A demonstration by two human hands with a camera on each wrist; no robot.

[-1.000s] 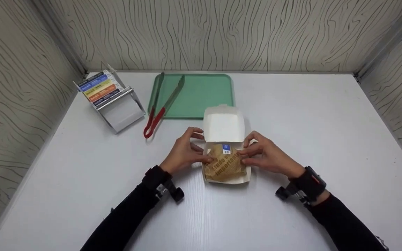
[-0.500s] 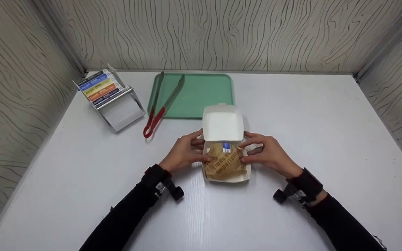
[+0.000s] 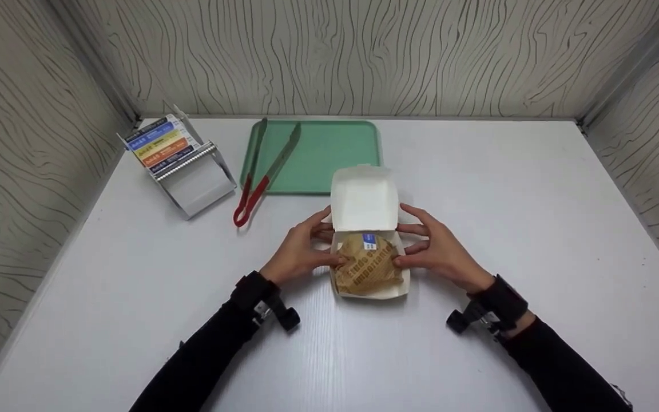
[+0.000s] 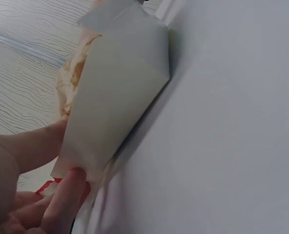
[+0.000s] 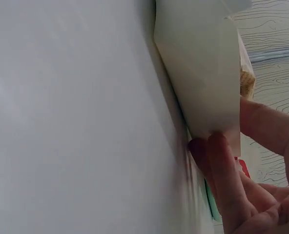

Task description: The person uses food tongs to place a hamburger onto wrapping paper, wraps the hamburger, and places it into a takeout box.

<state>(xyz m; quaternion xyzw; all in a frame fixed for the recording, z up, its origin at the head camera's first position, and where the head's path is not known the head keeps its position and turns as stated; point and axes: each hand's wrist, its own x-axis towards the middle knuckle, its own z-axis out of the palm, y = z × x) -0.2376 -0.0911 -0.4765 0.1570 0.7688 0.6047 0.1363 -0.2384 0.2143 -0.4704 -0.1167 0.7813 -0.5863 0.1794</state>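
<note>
A white burger box (image 3: pixel 365 200) stands on the table with its lid raised. In its base lies a burger wrapped in brown printed paper (image 3: pixel 368 269), a blue-and-white label (image 3: pixel 369 241) on top. My left hand (image 3: pixel 301 249) pinches the box's left wall, thumb over the rim against the wrapper and fingers outside. On the opposite side my right hand (image 3: pixel 441 254) pinches the right wall the same way, its index finger extended beside the lid. Both wrist views show fingertips on the outer walls of the box (image 4: pixel 110 92) (image 5: pixel 198 73).
Behind the box lies a green tray (image 3: pixel 335 149), partly covered by the lid. Red-handled tongs (image 3: pixel 255 197) rest across its left part. A metal label dispenser (image 3: pixel 178 163) with several coloured labels stands at the back left. Patterned walls enclose the white table (image 3: pixel 507 183).
My right fingers have moved off the wrapper to the outside of the box's right wall and straightened somewhat. The left hand stays at its wall. The box has barely shifted.
</note>
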